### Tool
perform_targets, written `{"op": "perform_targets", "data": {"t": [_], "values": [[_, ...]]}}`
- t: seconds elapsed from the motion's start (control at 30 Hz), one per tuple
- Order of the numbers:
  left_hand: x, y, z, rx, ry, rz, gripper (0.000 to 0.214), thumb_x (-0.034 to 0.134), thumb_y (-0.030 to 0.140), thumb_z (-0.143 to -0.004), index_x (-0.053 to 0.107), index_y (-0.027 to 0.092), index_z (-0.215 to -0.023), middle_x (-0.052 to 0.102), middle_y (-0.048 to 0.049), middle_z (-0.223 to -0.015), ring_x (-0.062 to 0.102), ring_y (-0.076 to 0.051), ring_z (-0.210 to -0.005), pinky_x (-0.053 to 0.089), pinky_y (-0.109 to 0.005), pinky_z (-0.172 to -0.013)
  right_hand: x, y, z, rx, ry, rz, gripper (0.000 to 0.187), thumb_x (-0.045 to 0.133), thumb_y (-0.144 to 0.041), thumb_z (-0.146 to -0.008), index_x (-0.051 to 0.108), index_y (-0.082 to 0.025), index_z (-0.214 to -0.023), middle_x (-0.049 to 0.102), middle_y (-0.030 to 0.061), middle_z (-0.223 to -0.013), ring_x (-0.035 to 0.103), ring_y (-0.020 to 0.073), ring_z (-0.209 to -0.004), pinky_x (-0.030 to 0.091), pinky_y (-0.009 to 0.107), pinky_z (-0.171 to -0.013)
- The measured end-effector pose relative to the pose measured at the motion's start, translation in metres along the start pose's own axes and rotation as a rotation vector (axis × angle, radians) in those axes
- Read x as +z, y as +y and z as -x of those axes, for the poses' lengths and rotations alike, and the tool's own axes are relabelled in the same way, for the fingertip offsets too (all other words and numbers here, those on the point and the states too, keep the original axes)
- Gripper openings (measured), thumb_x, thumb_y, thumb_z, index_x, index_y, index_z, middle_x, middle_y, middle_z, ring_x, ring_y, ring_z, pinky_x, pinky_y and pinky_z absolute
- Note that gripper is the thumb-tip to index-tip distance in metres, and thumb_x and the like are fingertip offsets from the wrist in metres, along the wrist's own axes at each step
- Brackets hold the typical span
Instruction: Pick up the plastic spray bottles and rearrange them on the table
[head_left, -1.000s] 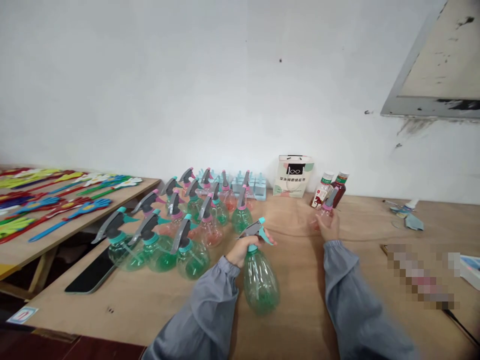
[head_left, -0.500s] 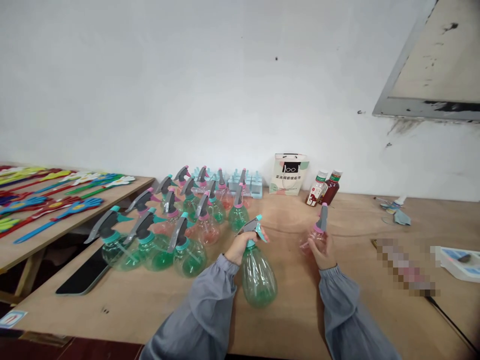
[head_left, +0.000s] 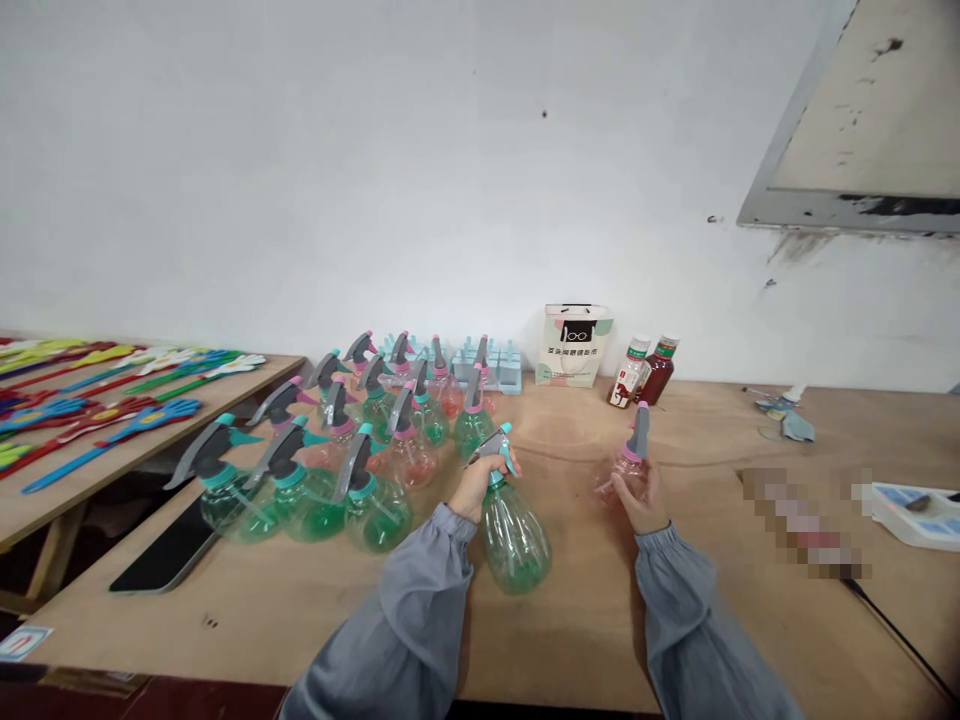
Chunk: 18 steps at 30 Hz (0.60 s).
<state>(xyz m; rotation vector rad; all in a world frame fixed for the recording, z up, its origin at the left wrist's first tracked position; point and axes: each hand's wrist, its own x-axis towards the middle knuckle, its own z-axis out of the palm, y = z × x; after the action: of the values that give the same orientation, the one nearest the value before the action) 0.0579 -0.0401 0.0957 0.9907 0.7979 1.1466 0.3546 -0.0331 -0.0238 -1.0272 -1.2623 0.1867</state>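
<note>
My left hand [head_left: 478, 483] is closed round the neck and trigger head of a green spray bottle [head_left: 516, 545], whose clear ribbed body hangs tilted toward me over the table. On the right, my right hand [head_left: 641, 497] grips the round body of a pink spray bottle [head_left: 611, 477]; its grey nozzle head points up and partly away. Left of my hands, several more spray bottles stand in rows, among them a green one [head_left: 379, 515] in front and a pink one [head_left: 411, 460] behind it. My fingers hide part of both held bottles.
A phone [head_left: 161, 555] lies left under the front bottles. Behind stand light-blue moulds [head_left: 510, 370], a paper bag [head_left: 571, 350] and two drink bottles [head_left: 628, 375]. Right are a blurred-out item [head_left: 810, 525] with a cable and a white tray [head_left: 911, 530]. Colourful hand clappers [head_left: 150, 420] cover the left table.
The green spray bottle in my left hand has risen slightly and moved a little away from me. My right hand still holds the pink one. The view has shifted slightly.
</note>
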Motion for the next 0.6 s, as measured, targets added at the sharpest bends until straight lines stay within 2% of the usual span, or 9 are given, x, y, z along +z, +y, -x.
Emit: {"op": "perform_targets", "data": {"t": [0.1, 0.23, 0.33, 0.47, 0.53, 0.6], "values": [[0.002, 0.001, 0.001, 0.021, -0.018, -0.013, 0.012, 0.056, 0.025, -0.049, 0.059, 0.019, -0.060, 0.067, -0.0032, -0.065, 0.066, -0.020, -0.075, 0.049, -0.028, -0.068, 0.001, -0.004, -0.001, 0.013, 0.013, -0.016, 0.059, 0.077, -0.044, -0.076, 0.054, -0.025, -0.128, 0.069, 0.0092, -0.111, 0.071, 0.0235, -0.091, 0.061, 0.044, -0.082], [0.005, 0.003, 0.003, 0.096, -0.035, -0.036, 0.017, 0.057, 0.025, -0.050, 0.064, 0.020, -0.066, 0.070, -0.0024, -0.069, 0.068, -0.021, -0.081, 0.051, -0.031, -0.079, 0.001, -0.007, -0.002, 0.020, 0.030, 0.000, 0.060, 0.079, -0.045, -0.073, 0.056, -0.027, -0.125, 0.070, 0.0078, -0.109, 0.071, 0.0239, -0.092, 0.060, 0.045, -0.084], [0.004, 0.003, 0.004, 0.062, -0.048, -0.032, 0.018, 0.056, 0.026, -0.050, 0.065, 0.020, -0.065, 0.071, -0.0034, -0.070, 0.069, -0.021, -0.080, 0.053, -0.031, -0.077, 0.002, -0.007, -0.002, 0.049, 0.017, -0.025, 0.060, 0.078, -0.045, -0.073, 0.054, -0.029, -0.125, 0.069, 0.0047, -0.109, 0.071, 0.0224, -0.092, 0.060, 0.045, -0.085], [0.002, 0.006, 0.005, 0.050, -0.035, -0.063, 0.018, 0.052, 0.026, -0.049, 0.063, 0.019, -0.061, 0.070, -0.0054, -0.068, 0.068, -0.021, -0.078, 0.053, -0.030, -0.072, 0.003, -0.010, -0.001, 0.097, 0.020, -0.036, 0.061, 0.078, -0.045, -0.073, 0.053, -0.028, -0.125, 0.069, 0.0066, -0.110, 0.071, 0.0243, -0.093, 0.059, 0.048, -0.088], [0.004, 0.011, 0.009, 0.133, -0.015, -0.153, 0.017, 0.052, 0.027, -0.052, 0.063, 0.019, -0.061, 0.070, -0.0054, -0.070, 0.067, -0.021, -0.080, 0.053, -0.031, -0.075, 0.004, -0.012, -0.001, 0.104, 0.025, -0.042, 0.060, 0.077, -0.044, -0.073, 0.053, -0.028, -0.125, 0.069, 0.0078, -0.109, 0.070, 0.0250, -0.094, 0.058, 0.048, -0.090], [0.005, 0.018, 0.014, 0.272, 0.006, -0.279, 0.018, 0.052, 0.026, -0.057, 0.066, 0.019, -0.066, 0.072, -0.0047, -0.077, 0.066, -0.021, -0.084, 0.052, -0.031, -0.082, 0.004, -0.014, 0.000, 0.115, 0.016, -0.050, 0.060, 0.077, -0.045, -0.074, 0.053, -0.028, -0.126, 0.069, 0.0081, -0.110, 0.070, 0.0248, -0.095, 0.058, 0.048, -0.090]]}}
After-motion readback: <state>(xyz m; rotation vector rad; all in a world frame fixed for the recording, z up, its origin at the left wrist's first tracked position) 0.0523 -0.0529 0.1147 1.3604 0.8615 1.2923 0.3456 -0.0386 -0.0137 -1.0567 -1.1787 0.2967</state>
